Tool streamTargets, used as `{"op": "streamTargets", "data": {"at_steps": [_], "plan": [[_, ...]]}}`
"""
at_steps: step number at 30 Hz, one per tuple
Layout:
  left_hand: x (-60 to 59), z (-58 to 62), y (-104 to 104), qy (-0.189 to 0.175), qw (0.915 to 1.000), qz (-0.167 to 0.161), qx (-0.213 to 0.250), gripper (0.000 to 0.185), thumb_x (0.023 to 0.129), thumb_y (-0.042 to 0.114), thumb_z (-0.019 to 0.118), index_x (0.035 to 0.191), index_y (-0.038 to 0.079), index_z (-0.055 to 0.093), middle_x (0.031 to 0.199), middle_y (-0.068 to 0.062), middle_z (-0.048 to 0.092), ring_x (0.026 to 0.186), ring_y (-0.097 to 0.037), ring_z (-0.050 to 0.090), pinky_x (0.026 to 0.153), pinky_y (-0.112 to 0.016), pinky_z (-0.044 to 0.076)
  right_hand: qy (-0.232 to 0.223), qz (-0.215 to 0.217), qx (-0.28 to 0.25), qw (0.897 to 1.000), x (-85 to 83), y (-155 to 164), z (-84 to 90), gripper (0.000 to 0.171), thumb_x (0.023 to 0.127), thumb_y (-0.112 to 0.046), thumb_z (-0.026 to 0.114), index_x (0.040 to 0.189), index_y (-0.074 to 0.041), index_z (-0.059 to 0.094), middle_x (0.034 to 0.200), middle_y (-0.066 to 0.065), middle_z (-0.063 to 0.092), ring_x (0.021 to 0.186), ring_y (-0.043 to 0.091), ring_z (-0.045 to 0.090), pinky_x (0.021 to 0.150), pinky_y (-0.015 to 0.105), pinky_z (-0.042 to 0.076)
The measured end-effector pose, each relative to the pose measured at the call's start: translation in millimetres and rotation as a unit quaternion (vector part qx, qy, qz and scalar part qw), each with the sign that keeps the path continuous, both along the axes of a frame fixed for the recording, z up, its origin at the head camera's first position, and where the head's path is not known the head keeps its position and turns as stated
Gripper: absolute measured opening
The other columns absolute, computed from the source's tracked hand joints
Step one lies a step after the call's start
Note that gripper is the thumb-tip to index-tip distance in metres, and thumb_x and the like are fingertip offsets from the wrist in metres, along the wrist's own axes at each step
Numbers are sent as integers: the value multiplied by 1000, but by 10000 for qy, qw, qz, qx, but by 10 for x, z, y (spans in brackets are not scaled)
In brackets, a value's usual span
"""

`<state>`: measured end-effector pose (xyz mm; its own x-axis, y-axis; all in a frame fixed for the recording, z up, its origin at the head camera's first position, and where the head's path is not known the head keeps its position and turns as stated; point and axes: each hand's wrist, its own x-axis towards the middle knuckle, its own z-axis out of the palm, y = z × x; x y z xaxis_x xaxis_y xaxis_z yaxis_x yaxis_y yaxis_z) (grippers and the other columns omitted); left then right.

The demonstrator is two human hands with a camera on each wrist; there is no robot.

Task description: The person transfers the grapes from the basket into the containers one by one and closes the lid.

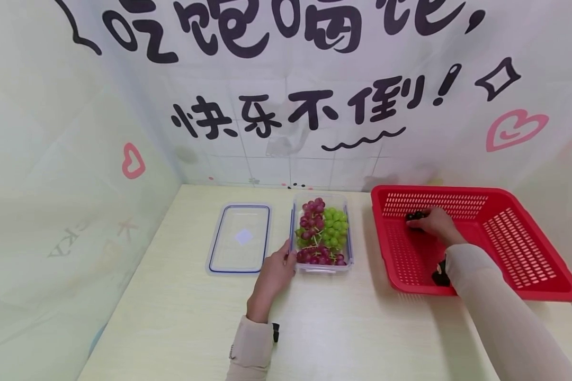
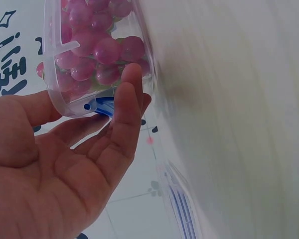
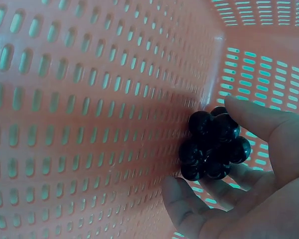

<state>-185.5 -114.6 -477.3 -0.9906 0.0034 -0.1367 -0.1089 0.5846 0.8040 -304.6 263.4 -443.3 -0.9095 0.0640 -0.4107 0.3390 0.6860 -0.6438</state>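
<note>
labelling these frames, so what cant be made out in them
Head: part of the dark grapes, hidden by the right grip.
Head: part of the red basket, behind the right sleeve.
Head: upper lettering, cut off by the top edge.
Left wrist: the rest of the container, cut off by the top edge.

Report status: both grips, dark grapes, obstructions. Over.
Left grip on side of clear container. Right grip holding dark grapes inside red basket. Basket's left wall between grapes and container. Lid off.

Head pic bright, soft shadows, R-wrist pic — dimmer, hazy
</note>
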Motion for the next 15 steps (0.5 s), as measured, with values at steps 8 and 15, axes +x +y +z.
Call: {"op": "streamTargets", "data": {"at_steps": [8, 15], "plan": [[1, 1, 1, 29, 10000, 21, -20, 50, 106, 25, 45, 151, 3, 40, 81, -7, 66, 61, -14, 55, 56, -31, 41, -169, -66, -214, 9996, 1, -3, -8, 63, 94, -24, 68, 142, 8, 43, 135, 30, 50, 113, 40, 55, 103, 54, 44], [3, -8, -4, -20, 10000, 8, 23, 50, 106, 26, 45, 151, 3, 39, 82, -8, 66, 61, -14, 55, 55, -30, 41, -202, 3, 22, 9998, -18, 4, -21, 60, 94, -26, 67, 137, 10, 47, 126, 28, 55, 107, 37, 56, 98, 51, 47]]}}
